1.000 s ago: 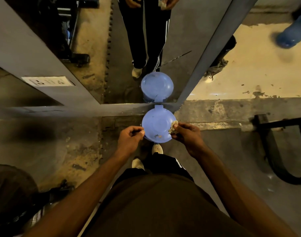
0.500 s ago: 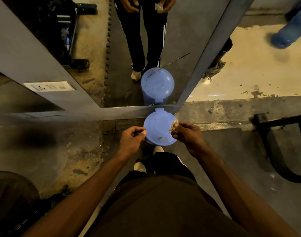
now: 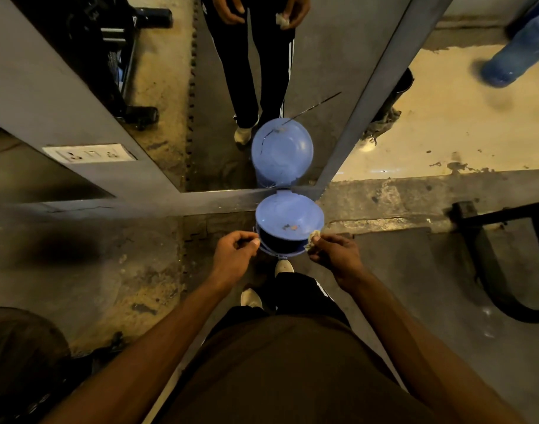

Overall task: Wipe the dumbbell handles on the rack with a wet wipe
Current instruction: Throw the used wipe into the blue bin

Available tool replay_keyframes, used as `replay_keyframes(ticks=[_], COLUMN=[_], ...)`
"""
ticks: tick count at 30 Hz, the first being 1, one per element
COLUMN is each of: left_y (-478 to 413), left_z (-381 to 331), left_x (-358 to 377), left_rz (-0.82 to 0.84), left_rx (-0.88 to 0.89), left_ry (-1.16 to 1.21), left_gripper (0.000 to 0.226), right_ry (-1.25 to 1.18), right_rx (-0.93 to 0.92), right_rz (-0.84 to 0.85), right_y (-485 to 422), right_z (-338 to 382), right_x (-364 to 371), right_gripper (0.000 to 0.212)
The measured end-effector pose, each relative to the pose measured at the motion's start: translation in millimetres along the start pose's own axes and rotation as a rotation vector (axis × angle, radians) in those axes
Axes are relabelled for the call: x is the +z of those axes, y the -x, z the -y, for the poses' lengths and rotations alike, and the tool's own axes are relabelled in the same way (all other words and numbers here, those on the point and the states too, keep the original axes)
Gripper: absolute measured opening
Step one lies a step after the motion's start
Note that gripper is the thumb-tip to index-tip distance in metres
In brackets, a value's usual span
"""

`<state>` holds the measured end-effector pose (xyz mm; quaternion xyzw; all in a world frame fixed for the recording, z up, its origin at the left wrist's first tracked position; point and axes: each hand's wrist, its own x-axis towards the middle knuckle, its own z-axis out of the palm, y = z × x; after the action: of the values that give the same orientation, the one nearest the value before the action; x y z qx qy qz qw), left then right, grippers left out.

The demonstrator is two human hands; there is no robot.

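Currently I am watching the right hand point(image 3: 335, 258) pinching the crumpled wet wipe point(image 3: 315, 234) between thumb and forefinger. The wad is sitting at the fingertips, just beside the rim of the blue bin point(image 3: 288, 254). The lid point(image 3: 289, 214) is standing open beyond the fingers, and the dark opening is lying between both hands. The left hand point(image 3: 234, 255) is hovering at the opposite rim, fingers curled, thumb to forefinger, nothing showing in them.

Judging the wipe: light, limp, damp, probably clinging to skin. A pinch on one corner is serving best, and releasing it may be needing a shake. No dumbbell rack is showing.
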<state>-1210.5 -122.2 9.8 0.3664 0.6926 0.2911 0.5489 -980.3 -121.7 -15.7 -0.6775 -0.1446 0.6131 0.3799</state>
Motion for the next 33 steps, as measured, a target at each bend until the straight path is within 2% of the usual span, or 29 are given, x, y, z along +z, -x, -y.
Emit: replay_keyframes(ticks=[2, 7, 10, 16, 19, 21, 25, 28, 33], left_y=[-3, -10, -16, -30, -41, -51, -69, -90, -121], left_z=[1, 2, 2, 9, 14, 20, 39, 64, 102], left_x=[0, 0, 3, 14, 22, 28, 42, 54, 66], left_rz=[-0.009, -0.021, -0.026, -0.015, -0.007, -0.011, -0.007, -0.024, -0.077], left_rx=[-0.012, -0.012, -0.01, -0.037, -0.066, -0.083, -0.121, -0.115, -0.125], left_ry=[-0.013, -0.003, 0.0, -0.017, -0.017, -0.009, 0.003, 0.018, 0.033], left_gripper=[0.012, 0.011, 0.011, 0.012, 0.011, 0.01, 0.011, 0.01, 0.011], right_ry=[0.0, 0.033, -0.009, -0.046, -0.038, -0.036, -0.061, -0.003, -0.043], right_rx=[0.019, 0.107, 0.136, 0.237, 0.298, 0.333, 0.381, 0.384, 0.378], right_rz=[-0.021, -0.055, -0.098, -0.186, -0.104, -0.068, -0.147, -0.103, -0.065], right_y=[-4, -21, -32, -58, -79, -95, -132, -176, -239], right_z=[-6, -17, -17, -26, -41, -55, -79, -107, -136], right_x=[0, -2, 2, 4, -6, -10, -10, -13, -8], right_gripper=[0.012, 0.017, 0.002, 0.015, 0.013, 0.019, 0.012, 0.012, 0.006])
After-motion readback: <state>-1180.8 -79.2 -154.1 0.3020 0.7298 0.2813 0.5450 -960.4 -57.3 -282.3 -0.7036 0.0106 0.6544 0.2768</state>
